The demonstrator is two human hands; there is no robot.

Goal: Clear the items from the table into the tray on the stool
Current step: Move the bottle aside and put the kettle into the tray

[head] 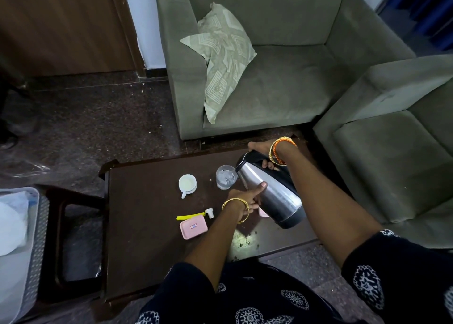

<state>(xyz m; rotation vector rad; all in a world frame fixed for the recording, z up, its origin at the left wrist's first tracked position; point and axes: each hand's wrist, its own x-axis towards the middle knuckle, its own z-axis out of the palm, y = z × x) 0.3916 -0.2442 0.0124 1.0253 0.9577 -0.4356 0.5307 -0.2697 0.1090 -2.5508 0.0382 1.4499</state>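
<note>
A steel kettle (pixel 269 191) with a black lid and base hangs tilted over the dark wooden table (pixel 147 237), its spout at the rim of a clear glass (pixel 226 177). My right hand (pixel 261 153) grips the kettle's black handle. My left hand (pixel 250 196) holds the kettle's steel body from the left, thumb up on the metal. A white cup (pixel 187 183) stands left of the glass. A pink box (pixel 193 228), a yellow strip (pixel 190 217) and a small white cap (pixel 209 212) lie nearer me. The grey tray (pixel 36 237) sits at the far left on a dark stool (pixel 73 237).
A green sofa (pixel 282 83) with a patterned cushion (pixel 225 61) stands behind the table. A second green armchair (pixel 397 139) is at the right. White bags lie in the tray. A pink thing peeks out under the kettle. Dark stone floor lies to the left.
</note>
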